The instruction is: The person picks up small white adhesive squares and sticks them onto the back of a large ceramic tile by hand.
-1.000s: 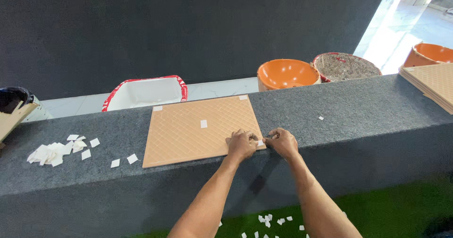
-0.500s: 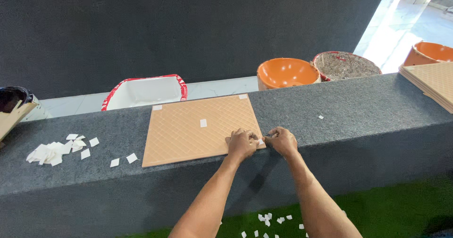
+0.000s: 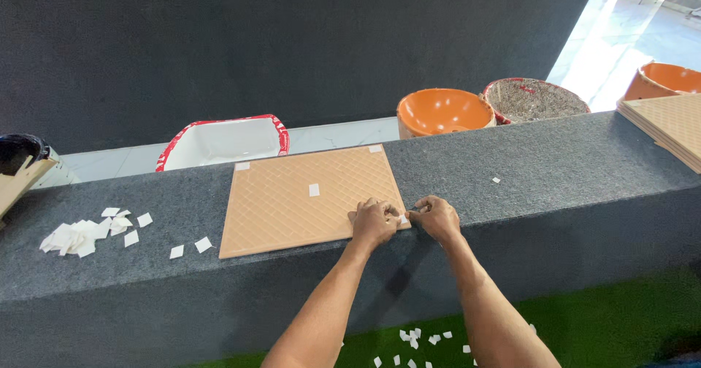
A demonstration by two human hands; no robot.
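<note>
A tan square tile [image 3: 296, 206] with a diamond-ribbed back lies flat on a dark grey carpeted ledge [image 3: 555, 178]. Small white square pads sit on it: one near the centre [image 3: 314, 190] and one at each far corner [image 3: 242, 166]. My left hand [image 3: 374, 220] rests on the tile's near right corner, fingers curled. My right hand [image 3: 436, 216] is just off that corner, fingertips pinched together against the left hand's. Whatever lies between the fingertips is hidden.
A pile of white pads [image 3: 77, 233] lies at the ledge's left. A stack of tan tiles [image 3: 672, 123] sits at the right end. Behind are a red-rimmed white basin [image 3: 223, 140], two orange bowls [image 3: 442, 111], a debris-filled pan [image 3: 537, 99]. White scraps [image 3: 416, 336] dot the green turf below.
Both hands stay at the tile's near right corner with only slight finger shifts; nothing else has moved.
</note>
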